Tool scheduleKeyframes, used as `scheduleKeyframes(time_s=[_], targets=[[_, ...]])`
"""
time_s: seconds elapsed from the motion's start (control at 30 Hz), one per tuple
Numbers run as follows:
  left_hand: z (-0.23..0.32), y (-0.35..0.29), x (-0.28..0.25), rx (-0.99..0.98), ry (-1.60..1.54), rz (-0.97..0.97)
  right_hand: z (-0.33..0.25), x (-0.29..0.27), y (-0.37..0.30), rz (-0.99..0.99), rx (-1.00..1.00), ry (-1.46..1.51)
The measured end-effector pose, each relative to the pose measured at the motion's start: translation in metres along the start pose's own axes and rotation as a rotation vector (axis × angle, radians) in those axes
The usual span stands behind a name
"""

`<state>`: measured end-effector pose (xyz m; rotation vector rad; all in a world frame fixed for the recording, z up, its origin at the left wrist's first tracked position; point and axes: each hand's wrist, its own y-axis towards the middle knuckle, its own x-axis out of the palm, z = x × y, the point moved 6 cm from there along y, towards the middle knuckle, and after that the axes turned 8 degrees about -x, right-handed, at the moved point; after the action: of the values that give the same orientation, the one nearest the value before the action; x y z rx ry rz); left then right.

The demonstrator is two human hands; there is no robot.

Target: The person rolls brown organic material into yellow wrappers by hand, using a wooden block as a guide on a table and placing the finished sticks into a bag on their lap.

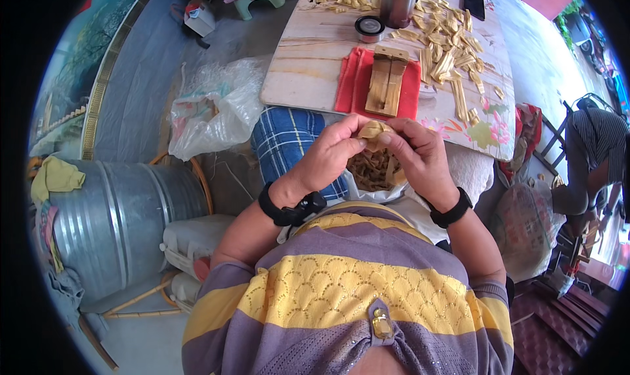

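My left hand and my right hand meet above my lap, just in front of the table. Between them they pinch a folded pale-yellow strip, its lower part covered by the fingertips. Below it, a white bag holds many brown, curled strips. Straight ahead, a wooden block with a slot lies on a red cloth at the table's near edge. To its right is a loose pile of flat pale-yellow strips.
On the table stand a metal cup and a small round tin; a phone lies far right. At left are a clear plastic bag, a metal drum and a green stool. Another person bends at right.
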<state>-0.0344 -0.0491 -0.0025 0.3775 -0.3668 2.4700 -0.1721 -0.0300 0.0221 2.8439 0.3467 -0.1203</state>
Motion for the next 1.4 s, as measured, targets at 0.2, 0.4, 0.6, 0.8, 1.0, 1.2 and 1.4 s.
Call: scheduleKeyframes(time_s=[0.2,0.4,0.6,0.8,1.0,1.2,1.4], targets=[[0.020,-0.009,-0.008,0.255,0.653,0.329,-0.004,0.013,-0.007,-0.081,0.089,0.151],[0.021,-0.004,0.005,0.173,0.650,0.277,0.007,0.006,-0.006,0.041,0.148,0.165],[-0.004,0.002,0.009,-0.101,-0.264,0.031,0.016,-0.009,-0.005,0.157,0.325,0.395],[0.024,0.000,-0.014,0.019,0.440,0.140,0.034,-0.029,-0.008,0.231,0.354,0.577],[0.038,-0.006,0.026,0.342,1.218,0.252,0.030,0.003,-0.002,0.019,0.245,0.388],[0.011,-0.004,0.015,0.379,1.425,0.187,0.040,0.012,-0.016,-0.152,0.386,0.175],[0.012,0.017,-0.023,0.735,1.564,0.231,0.007,0.017,-0.003,-0.148,0.182,-0.072]])
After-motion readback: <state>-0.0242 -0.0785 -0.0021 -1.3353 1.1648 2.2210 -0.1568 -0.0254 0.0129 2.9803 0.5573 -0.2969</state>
